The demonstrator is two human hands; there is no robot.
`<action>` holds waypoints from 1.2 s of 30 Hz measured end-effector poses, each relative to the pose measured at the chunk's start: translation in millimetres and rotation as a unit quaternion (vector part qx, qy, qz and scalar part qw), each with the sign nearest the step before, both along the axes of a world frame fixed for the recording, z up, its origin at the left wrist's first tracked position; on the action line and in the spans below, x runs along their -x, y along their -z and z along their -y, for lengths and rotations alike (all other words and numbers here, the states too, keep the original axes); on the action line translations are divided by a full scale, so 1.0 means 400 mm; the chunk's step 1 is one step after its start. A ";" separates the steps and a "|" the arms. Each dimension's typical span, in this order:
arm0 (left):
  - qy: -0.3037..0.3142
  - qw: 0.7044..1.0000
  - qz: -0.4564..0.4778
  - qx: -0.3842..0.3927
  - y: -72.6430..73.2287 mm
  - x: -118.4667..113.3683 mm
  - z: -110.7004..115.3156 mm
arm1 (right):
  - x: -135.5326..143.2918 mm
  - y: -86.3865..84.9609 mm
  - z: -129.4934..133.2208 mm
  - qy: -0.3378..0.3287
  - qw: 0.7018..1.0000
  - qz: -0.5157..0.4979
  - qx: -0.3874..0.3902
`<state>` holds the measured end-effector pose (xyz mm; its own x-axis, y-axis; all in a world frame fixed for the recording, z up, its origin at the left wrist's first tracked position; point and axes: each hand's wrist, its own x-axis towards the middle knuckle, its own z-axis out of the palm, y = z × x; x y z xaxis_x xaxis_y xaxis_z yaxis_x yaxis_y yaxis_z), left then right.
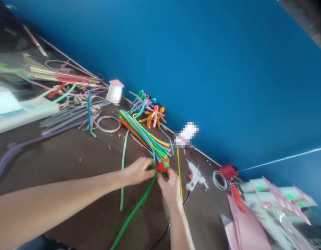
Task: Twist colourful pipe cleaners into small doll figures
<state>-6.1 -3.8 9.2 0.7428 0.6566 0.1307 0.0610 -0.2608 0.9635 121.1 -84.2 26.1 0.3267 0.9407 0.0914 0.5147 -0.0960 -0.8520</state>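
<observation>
My left hand point(139, 171) pinches a green pipe cleaner point(139, 205) close to where it meets a small red piece point(161, 167). The long green end trails down toward the bottom of the view. Opposite it, my right hand point(171, 187) has thumb and finger closed on the same green and red piece; my fingertips hide part of it. Just beyond both hands lies a bundle of multicoloured pipe cleaners point(144, 133). A loose pale green pipe cleaner point(123, 173) lies under my left wrist, and a yellow one point(179, 173) beside my right hand.
A white glue gun point(196, 176) lies right, its cord running behind my right wrist. Pipe-cleaner figures point(155, 115) and a small pink-roofed white house point(115, 91) stand along the blue wall point(176, 62). Pink sheets point(247, 225) lie right; sticks point(64, 75) are piled left.
</observation>
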 end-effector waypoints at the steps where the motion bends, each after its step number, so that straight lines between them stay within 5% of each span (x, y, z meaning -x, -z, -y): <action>1: -0.003 1.000 0.005 -0.007 -0.004 0.001 0.002 | 0.000 0.002 0.000 0.000 1.000 -0.007 -0.002; 23: -0.021 0.992 -0.079 -0.097 0.001 0.001 0.006 | 0.007 0.004 0.004 -0.026 0.999 -0.015 0.023; 31: 0.004 0.998 -0.055 0.001 -0.003 -0.001 0.002 | 0.011 0.007 0.006 -0.018 0.999 0.035 0.002; 36: 0.022 0.997 -0.031 0.063 -0.021 0.003 0.005 | 0.011 0.007 0.001 -0.050 0.997 -0.061 0.002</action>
